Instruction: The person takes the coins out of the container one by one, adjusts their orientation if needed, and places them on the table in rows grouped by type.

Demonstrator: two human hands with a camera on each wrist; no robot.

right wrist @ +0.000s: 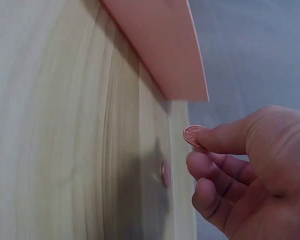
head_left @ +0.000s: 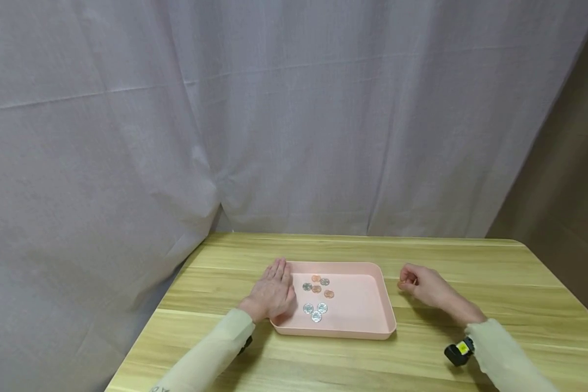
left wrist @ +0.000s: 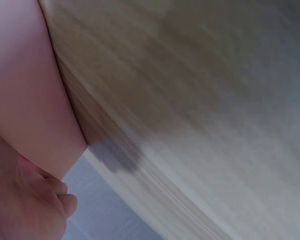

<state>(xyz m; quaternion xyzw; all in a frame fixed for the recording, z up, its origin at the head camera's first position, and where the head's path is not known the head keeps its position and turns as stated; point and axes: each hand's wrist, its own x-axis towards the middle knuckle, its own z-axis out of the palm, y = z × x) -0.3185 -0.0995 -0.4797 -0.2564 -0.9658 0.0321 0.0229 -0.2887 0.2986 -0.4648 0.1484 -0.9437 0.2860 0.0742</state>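
A shallow pink tray (head_left: 353, 333) lies on the table with several coins inside. Copper-coloured coins (head_left: 329, 294) and silvery ones form a loose group at the back, and three silver coins (head_left: 316, 316) sit nearer the front. Over the tray's left edge rests my left hand (head_left: 271, 291), fingers straight; the left wrist view shows it (left wrist: 30, 205) beside the tray wall (left wrist: 35, 85). To the right of the tray, my right hand (head_left: 423, 284) pinches a copper coin (right wrist: 192, 134) between thumb and finger. Below it another copper coin (right wrist: 166, 173) lies on the wood.
The wooden table (head_left: 215, 348) extends around the tray on all sides. Grey curtain cloth (head_left: 294, 136) hangs behind its far edge and along the left. A black wrist camera (head_left: 458, 353) is strapped under the right sleeve.
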